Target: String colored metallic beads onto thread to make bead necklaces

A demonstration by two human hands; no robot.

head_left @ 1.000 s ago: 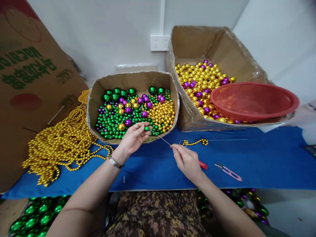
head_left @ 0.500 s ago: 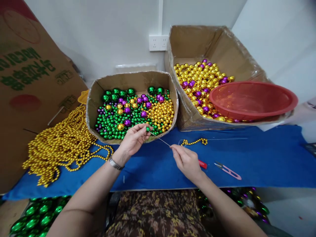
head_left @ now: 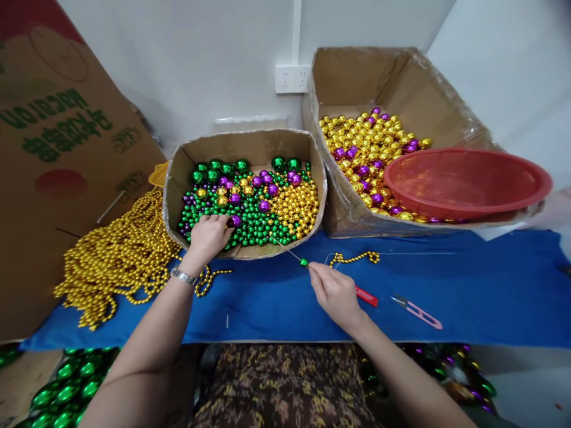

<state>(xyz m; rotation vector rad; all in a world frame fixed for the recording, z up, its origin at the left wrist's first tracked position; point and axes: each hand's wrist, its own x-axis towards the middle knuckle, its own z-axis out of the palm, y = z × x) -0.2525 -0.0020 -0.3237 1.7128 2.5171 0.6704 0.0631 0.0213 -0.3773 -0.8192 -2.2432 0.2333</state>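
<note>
My right hand (head_left: 333, 291) pinches a thin metal needle (head_left: 289, 252) that points up and left over the blue cloth. One small green bead (head_left: 304, 262) sits on the needle right at my fingertips. My left hand (head_left: 207, 235) reaches into the near cardboard box (head_left: 173, 178) and rests knuckles-up on the green, purple and gold beads, fingers curled down among the green ones; what they hold is hidden. A short gold bead string (head_left: 357, 257) lies just right of my right hand.
A heap of gold bead strands (head_left: 120, 255) lies left of the box. A larger box (head_left: 401, 71) of gold and purple beads stands at the back right with a red basin (head_left: 466, 181) on it. A red tool (head_left: 366, 295) and pink snips (head_left: 418, 311) lie on the blue cloth (head_left: 468, 285).
My left hand let go of the needle tip and dropped left into the box of beads. The green bead slid down the needle to my right fingers. The right hand stayed put.
</note>
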